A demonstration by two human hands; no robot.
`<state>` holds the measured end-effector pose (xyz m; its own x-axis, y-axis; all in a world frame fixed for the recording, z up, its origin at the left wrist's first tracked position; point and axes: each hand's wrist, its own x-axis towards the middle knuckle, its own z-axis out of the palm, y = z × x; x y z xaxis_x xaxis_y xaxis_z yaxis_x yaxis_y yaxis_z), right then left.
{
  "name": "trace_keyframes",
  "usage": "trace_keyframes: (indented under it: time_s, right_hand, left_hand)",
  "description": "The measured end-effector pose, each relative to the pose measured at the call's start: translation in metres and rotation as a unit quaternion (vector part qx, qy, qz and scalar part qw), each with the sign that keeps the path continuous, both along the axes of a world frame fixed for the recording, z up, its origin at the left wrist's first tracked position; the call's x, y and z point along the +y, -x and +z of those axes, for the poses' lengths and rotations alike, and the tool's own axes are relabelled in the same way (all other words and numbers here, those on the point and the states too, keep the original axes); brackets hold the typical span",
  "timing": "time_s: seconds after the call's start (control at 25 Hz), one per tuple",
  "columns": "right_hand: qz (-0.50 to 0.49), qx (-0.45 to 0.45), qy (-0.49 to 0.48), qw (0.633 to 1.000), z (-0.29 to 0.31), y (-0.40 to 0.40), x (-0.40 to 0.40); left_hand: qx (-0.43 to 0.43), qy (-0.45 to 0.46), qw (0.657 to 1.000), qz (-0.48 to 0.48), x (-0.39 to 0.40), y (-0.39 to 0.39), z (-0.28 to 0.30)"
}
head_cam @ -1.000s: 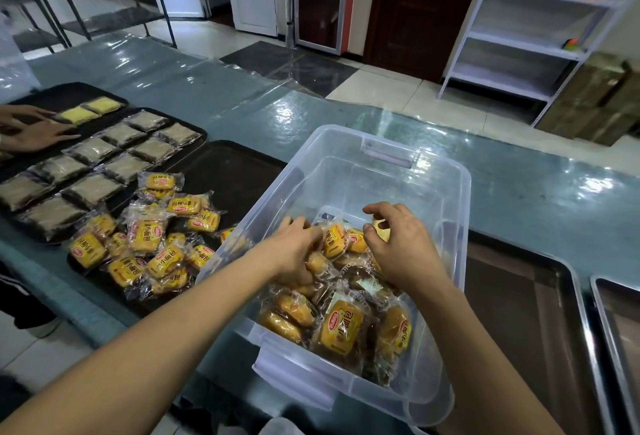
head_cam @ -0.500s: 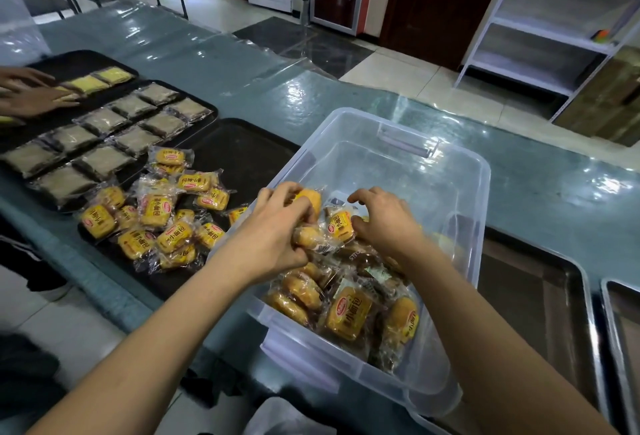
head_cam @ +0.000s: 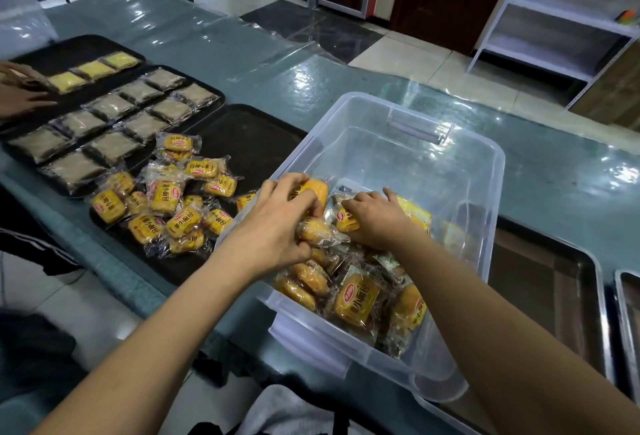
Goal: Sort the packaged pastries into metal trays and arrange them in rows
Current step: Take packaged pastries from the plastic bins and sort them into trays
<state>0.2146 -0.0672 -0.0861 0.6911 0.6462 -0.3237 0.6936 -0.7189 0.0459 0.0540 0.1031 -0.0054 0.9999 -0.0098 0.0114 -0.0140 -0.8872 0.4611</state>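
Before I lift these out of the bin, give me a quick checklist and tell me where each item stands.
1. Left hand grips yellow bread packs: ok, fingers are curled round at least two.
2. Right hand has a pack: ok, fingers curl on one pack in the clear bin.
3. Landing room on the black tray: ok, the far part is bare.
4. Packs already on that tray in rows: not ok, the loose pile is jumbled.
5. Brown packs on the next tray kept apart: ok.
6. Other person's hand out of the way: ok, it is at the far tray.
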Motion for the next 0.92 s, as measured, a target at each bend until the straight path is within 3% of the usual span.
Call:
trace_keyframes:
  time_s: [0.48, 0.84, 0.92]
  right_hand:
    - [-0.066, 0.092, -0.098, 0.989, 0.045, 0.042, -0.025]
    - [-0.086, 0.18, -0.067, 0.978, 0.067, 0.092, -0.058]
    - [-0.101, 0.202, -0.106, 0.968, 0.068, 0.095, -0.058]
  left_hand:
    - [0.018, -0.02, 1.0, 0.006, -0.003, -0.001, -0.01]
    - [0.018, -0.012, 1.0, 0.01, -0.004, -0.001, -0.014]
    - [0.02, -0.012, 1.0, 0.011, -0.006, -0.001, -0.012]
